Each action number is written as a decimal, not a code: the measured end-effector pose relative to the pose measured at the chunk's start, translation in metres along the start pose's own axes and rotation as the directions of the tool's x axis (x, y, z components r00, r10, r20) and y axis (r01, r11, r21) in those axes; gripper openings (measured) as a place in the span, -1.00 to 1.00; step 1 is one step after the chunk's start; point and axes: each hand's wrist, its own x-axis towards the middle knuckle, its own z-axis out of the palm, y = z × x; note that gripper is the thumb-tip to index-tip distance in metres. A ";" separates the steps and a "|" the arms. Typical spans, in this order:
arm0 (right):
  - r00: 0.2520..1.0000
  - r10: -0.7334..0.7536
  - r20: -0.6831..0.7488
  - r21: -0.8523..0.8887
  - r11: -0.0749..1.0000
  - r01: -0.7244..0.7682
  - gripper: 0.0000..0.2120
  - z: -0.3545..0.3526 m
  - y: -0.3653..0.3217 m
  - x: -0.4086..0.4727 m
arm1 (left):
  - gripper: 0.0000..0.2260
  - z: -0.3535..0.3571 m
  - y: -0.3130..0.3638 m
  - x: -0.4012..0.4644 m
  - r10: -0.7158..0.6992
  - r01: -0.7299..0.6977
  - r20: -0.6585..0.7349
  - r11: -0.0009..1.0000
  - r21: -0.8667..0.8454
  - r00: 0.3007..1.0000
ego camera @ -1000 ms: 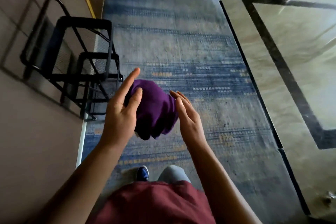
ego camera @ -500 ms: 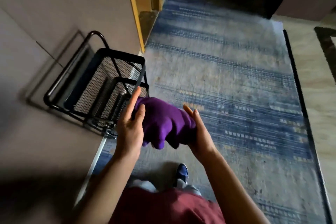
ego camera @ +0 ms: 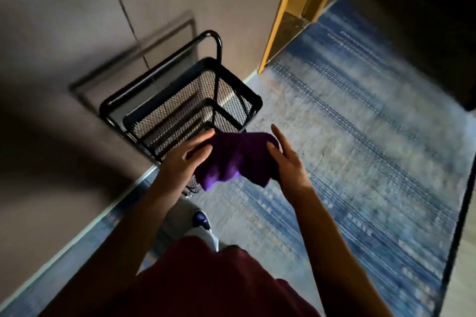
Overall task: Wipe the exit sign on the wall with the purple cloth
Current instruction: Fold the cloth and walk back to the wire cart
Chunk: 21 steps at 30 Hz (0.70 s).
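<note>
While the person stands on the blue striped carpet [ego camera: 360,162], both hands hold the soft purple cloth [ego camera: 231,159] in the air, just in front of the black wire-mesh cart [ego camera: 180,108] by the wall [ego camera: 64,20]. The left hand [ego camera: 183,162] grips the left side of the cloth, with the thumb on top. The right hand [ego camera: 288,162] grips the right side, with one finger pointing up. The exit sign cannot be seen. The cloth looks bunched, so it would help to fold it into a flat pad, hold it in one hand, then look up and find the sign.
</note>
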 end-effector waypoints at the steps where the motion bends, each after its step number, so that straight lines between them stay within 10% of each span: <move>1: 1.000 -0.010 0.005 -0.011 1.000 0.010 -0.56 0.003 -0.004 0.010 | -0.68 -0.004 0.003 0.007 0.000 0.000 0.014 1.000 0.015 1.000; 11: 0.993 -0.012 0.119 -0.288 0.957 0.046 -0.75 0.057 -0.037 0.145 | -0.65 -0.049 -0.017 0.106 -0.100 0.110 -0.219 0.993 0.034 0.971; 21: 0.926 0.107 0.363 -0.596 0.790 0.143 -0.61 0.102 -0.005 0.279 | -0.63 -0.042 -0.088 0.142 -0.351 0.361 -0.549 0.928 -0.096 0.758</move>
